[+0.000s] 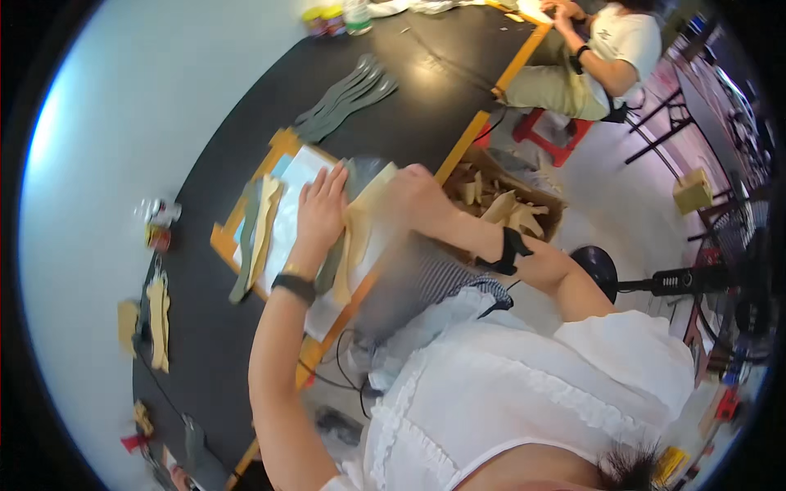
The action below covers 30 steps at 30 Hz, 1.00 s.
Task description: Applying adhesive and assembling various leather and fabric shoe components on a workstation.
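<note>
Where the tan strip (355,239) slants away rightward, the right hand (419,198), pinch indiscernible, adjoins its far end; the left hand (322,206) lies spread.

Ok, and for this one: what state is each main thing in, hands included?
Left hand: open, laid over the work.
Right hand: curled at the tan strip's upper end; grip unclear.
Tan strip: spread lengthwise, alongside the grey piece.
White sheet: partly covered.
Grey stack: fanned, overlapping.
Cardboard box: open, holding tan scraps.
Red stool: occupied by a person.
</note>
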{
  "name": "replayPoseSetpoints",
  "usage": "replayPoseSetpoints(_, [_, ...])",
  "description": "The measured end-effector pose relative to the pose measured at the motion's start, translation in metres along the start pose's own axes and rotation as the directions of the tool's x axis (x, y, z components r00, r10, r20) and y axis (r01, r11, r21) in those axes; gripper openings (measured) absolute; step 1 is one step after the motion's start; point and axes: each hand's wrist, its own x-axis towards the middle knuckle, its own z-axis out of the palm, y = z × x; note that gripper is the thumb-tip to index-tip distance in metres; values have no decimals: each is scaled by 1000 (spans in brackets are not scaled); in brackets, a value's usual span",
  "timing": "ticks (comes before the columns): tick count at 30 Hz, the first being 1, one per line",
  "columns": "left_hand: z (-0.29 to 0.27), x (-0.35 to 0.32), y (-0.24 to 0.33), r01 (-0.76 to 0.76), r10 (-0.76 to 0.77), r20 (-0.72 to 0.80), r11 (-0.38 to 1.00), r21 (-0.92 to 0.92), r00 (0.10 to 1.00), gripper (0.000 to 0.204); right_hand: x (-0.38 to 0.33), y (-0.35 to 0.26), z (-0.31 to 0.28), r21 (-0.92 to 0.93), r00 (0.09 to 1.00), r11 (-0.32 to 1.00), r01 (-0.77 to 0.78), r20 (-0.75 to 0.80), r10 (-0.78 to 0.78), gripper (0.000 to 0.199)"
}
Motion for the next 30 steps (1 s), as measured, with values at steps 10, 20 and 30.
replayPoseSetpoints(10, [12, -12, 13, 22, -30, -135, 998, -60, 990, 41, -38, -51, -36, -22, 994, 994, -109, 17, 110, 12])
replayPoseSetpoints(20, [21, 2, 33, 156, -175, -144, 979, -133, 974, 45, -79, -52, -118, -52, 979, 999, 14, 202, -3, 18])
replayPoseSetpoints(30, [21, 6, 45, 286, -286, 24, 942, -177, 958, 51, -122, -11, -227, 153, 921, 984, -97, 389, 30, 14])
